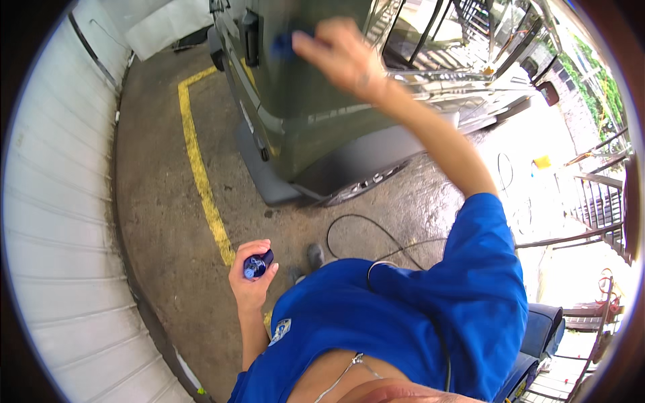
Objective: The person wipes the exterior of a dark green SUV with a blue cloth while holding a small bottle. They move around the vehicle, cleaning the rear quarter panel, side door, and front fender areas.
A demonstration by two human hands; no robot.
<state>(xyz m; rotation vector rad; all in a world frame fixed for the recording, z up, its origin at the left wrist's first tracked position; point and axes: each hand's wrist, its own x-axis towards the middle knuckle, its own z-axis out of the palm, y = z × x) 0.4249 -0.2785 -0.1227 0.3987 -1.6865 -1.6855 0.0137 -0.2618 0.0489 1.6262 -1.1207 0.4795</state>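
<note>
At the lower left, my left hand [249,277] grips a small dark blue bottle [258,263], its lighter blue top tilted up towards me. My right arm reaches out ahead, and the right hand [347,58] is blurred by motion. Beneath its fingers is a blue pad or cloth [283,46], too smeared to name exactly. That pad appears to lie against the dark green body panel [322,95] at the rear corner of an off-road vehicle. Below the panel are a grey-black fender flare [352,158] and the bumper [264,171].
A black hose or cable [355,215] loops across the concrete floor near my shoe [316,255]. A yellow painted line [199,166] runs beside the vehicle. The white corrugated wall [60,211] bounds the left side. Blue padded bags or seats [539,327] stand behind me at right.
</note>
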